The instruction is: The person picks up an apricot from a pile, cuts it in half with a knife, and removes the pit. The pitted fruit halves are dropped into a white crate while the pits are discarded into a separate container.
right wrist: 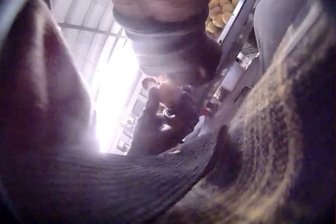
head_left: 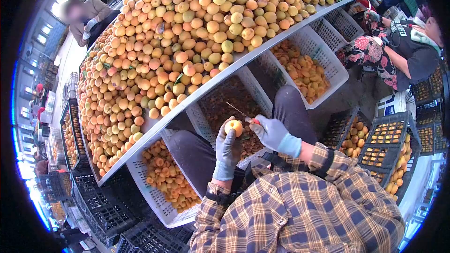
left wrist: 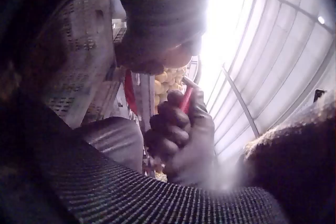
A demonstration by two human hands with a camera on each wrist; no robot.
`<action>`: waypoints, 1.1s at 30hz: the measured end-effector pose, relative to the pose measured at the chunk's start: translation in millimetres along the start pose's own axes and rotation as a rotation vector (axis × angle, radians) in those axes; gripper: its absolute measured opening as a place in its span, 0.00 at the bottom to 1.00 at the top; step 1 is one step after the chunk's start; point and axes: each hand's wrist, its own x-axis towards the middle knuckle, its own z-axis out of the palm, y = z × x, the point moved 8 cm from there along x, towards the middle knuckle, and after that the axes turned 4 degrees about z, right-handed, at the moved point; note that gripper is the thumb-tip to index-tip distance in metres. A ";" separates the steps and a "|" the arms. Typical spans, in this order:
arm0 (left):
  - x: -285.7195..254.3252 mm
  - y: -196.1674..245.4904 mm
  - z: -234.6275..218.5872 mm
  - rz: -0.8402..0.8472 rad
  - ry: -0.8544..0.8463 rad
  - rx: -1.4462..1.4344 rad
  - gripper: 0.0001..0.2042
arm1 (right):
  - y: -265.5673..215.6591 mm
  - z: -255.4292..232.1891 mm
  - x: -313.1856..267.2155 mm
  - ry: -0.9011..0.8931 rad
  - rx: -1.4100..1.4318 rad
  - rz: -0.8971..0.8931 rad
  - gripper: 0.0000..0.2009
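In the head view my gloved left hand point(head_left: 228, 153) holds an apricot point(head_left: 233, 128) upright between thumb and fingers. My gloved right hand point(head_left: 277, 136), just to its right, grips a small knife point(head_left: 239, 110) by its red handle, the thin blade pointing up and left, away from the apricot. The left wrist view shows the right hand point(left wrist: 176, 134) with its fingers curled round the red knife handle point(left wrist: 186, 99). The apricot point(right wrist: 169, 94) also appears dimly in the right wrist view. Both hands are over a white crate point(head_left: 200, 121) of brownish bits between my knees.
A metal-edged table point(head_left: 187, 100) heaped with whole apricots point(head_left: 206, 14) slopes across the front. White crates of cut apricots stand at left point(head_left: 140, 178) and right point(head_left: 333, 72). Black crates point(head_left: 101, 206) flank me. Another person point(head_left: 403, 51) sits at right; one point(head_left: 89, 18) is at far left.
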 end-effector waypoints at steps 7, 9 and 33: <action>-2.5 -10.7 17.8 -0.120 -0.143 -0.197 0.25 | 12.6 10.1 -42.6 -0.329 0.465 0.250 0.19; -2.6 -13.8 14.5 -0.121 -0.136 -0.170 0.26 | 14.0 9.6 -42.9 -0.326 0.305 0.203 0.19; -4.3 -27.8 14.3 -0.076 -0.146 0.052 0.25 | 45.9 45.0 -44.3 -0.399 0.242 0.349 0.22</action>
